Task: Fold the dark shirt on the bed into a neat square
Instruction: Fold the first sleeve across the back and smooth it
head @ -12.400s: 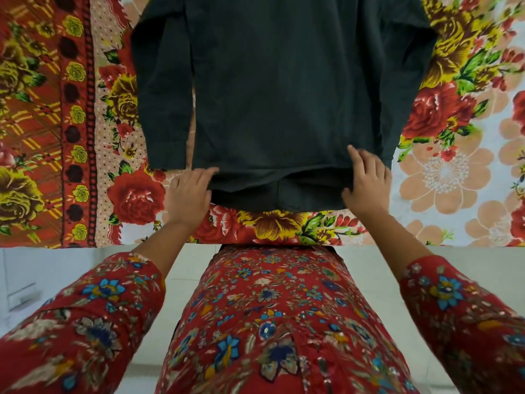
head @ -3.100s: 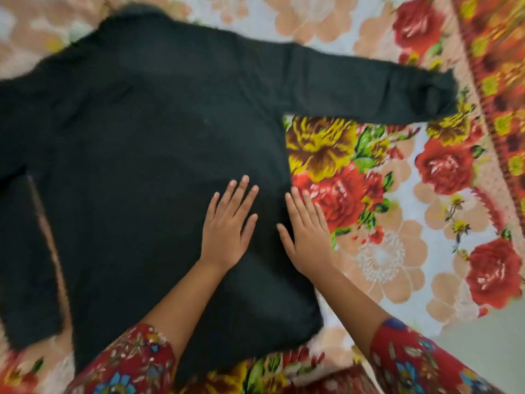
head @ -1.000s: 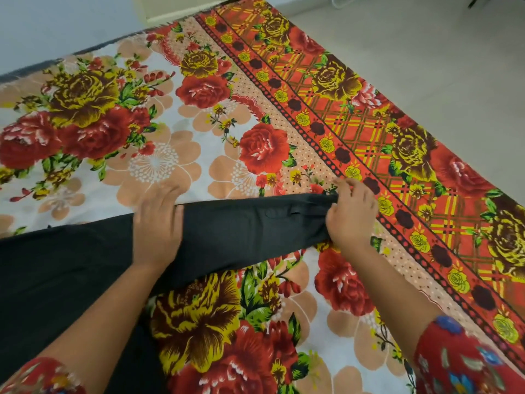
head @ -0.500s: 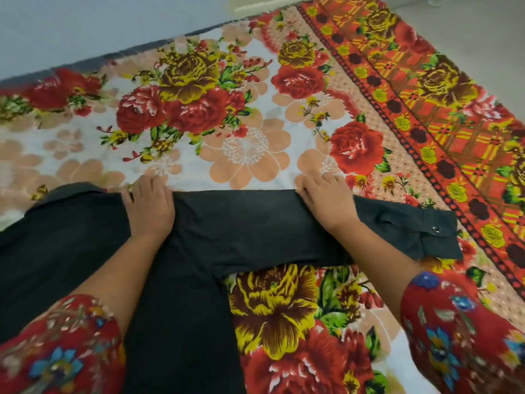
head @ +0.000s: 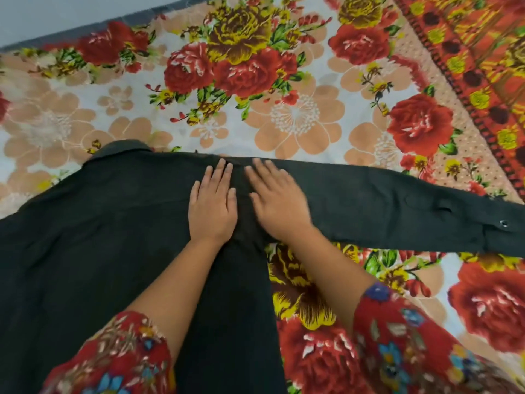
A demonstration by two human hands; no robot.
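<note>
The dark shirt (head: 93, 237) lies flat, back side up, across the floral bed sheet (head: 295, 118). Its collar (head: 122, 146) shows at the upper left, and one long sleeve (head: 397, 206) stretches out to the right with its cuff at the frame edge. My left hand (head: 213, 206) presses flat on the shirt near the shoulder, fingers spread. My right hand (head: 278, 200) lies flat beside it where the sleeve starts, slightly blurred. Neither hand grips cloth. The shirt's lower part runs out of frame under my arms.
The bed's far edge (head: 85, 29) runs along the top left, with a pale wall behind. A red and yellow patterned border (head: 483, 61) of the sheet fills the upper right. My red floral sleeves (head: 403, 345) cover the lower frame.
My right hand slid left along the sleeve from its middle to the shoulder and now lies beside my left hand, which has shifted right. The sleeve lies flatter and straighter.
</note>
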